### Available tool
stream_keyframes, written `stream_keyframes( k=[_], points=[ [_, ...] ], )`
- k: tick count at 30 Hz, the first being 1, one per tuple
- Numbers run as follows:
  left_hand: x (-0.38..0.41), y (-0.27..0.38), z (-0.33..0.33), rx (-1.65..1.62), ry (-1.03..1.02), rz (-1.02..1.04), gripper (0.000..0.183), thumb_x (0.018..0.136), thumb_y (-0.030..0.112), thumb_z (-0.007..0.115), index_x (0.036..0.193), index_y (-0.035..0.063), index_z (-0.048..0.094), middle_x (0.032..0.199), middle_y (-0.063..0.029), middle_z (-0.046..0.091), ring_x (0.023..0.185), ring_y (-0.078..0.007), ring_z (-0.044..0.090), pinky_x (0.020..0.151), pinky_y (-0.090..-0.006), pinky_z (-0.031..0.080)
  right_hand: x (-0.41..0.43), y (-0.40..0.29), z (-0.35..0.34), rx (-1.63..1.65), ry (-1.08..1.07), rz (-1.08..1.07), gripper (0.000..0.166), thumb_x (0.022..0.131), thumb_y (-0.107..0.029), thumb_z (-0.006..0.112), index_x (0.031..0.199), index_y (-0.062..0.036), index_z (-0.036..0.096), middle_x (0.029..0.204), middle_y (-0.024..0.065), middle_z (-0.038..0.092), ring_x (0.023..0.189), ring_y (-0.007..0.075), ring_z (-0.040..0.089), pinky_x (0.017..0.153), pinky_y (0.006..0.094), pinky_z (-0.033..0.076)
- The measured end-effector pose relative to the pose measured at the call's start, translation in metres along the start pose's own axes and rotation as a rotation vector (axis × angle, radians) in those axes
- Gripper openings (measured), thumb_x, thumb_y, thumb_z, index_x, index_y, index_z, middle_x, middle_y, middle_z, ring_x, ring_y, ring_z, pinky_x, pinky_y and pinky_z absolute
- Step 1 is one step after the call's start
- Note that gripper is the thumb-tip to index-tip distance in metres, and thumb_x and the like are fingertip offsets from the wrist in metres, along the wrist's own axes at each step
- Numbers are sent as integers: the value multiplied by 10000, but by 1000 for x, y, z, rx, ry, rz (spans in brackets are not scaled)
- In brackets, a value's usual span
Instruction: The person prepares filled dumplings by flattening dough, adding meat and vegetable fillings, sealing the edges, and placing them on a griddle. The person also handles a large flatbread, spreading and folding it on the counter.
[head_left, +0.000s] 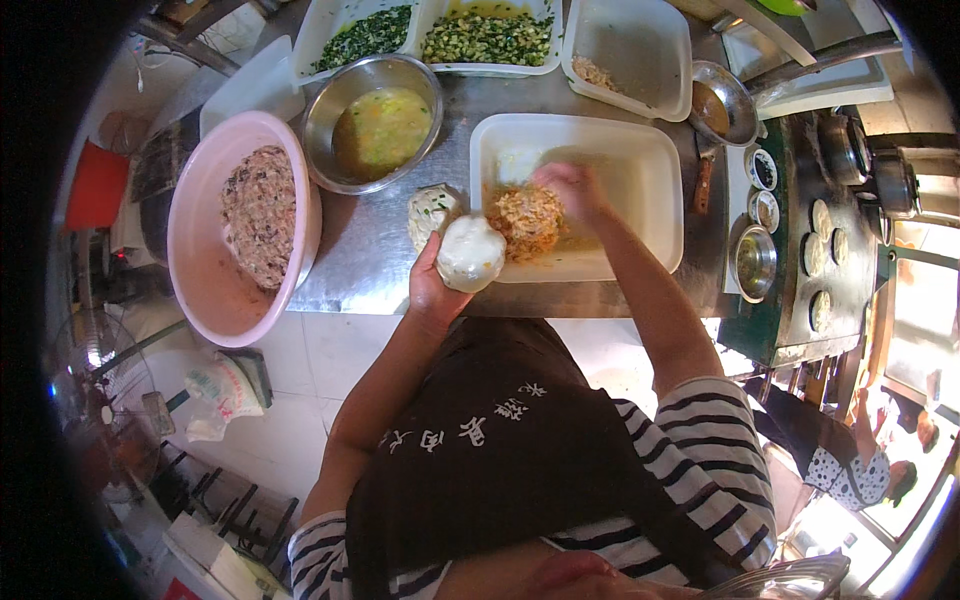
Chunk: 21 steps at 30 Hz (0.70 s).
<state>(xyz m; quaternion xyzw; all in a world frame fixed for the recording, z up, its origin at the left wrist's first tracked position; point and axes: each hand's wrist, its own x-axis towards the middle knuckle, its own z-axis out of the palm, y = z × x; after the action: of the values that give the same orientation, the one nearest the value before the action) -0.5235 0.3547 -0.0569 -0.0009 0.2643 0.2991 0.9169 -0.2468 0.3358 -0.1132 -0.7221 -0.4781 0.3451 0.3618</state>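
Observation:
My left hand (436, 292) cradles a smooth, round white dough ball (471, 253) at the table's front edge. Right behind it sits a second dough piece (431, 214) flecked with green, on the metal tabletop. My right hand (574, 189), blurred, is over the white plastic tray (637, 247), at the far right side of a heap of orange-tinged shredded filling (529, 217). Whether its fingers hold any filling cannot be made out. The dough ball covers part of the tray's left rim.
A pink basin (289, 315) of minced filling and a steel bowl (371, 180) of yellowish liquid stand left. Trays of chopped greens (487, 41) line the back. Right are a wooden-handled tool (703, 184) and a griddle (802, 300) with several flat cakes. Another person (847, 465) is beyond.

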Motion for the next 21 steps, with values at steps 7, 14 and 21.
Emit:
stream_keyframes(
  k=[7,14,21],
  points=[
    [2,0,-7,-21,-53,-12,553,980,441,293,1355,48,398,1335,-164,482,1220,-354,471,1034,-505,359,-33,-30,44,-259,82,173,276,921,-259,480,841,-37,623,848,173,654,744,332,619,693,450,481],
    [7,0,-15,-1,-143,-1,560,976,448,305,1357,48,400,1338,-162,483,1223,-347,471,1034,-489,367,-11,-52,45,-265,-112,-22,206,894,-226,561,1013,-89,656,853,171,663,826,341,638,754,427,493],
    [2,-2,-4,-10,-56,-23,571,980,451,295,1365,39,385,1342,-169,477,1222,-339,472,1032,-484,370,-48,-46,38,-372,-23,471,520,883,-465,532,1202,-55,563,1031,192,654,986,332,628,868,425,482]
  ],
)
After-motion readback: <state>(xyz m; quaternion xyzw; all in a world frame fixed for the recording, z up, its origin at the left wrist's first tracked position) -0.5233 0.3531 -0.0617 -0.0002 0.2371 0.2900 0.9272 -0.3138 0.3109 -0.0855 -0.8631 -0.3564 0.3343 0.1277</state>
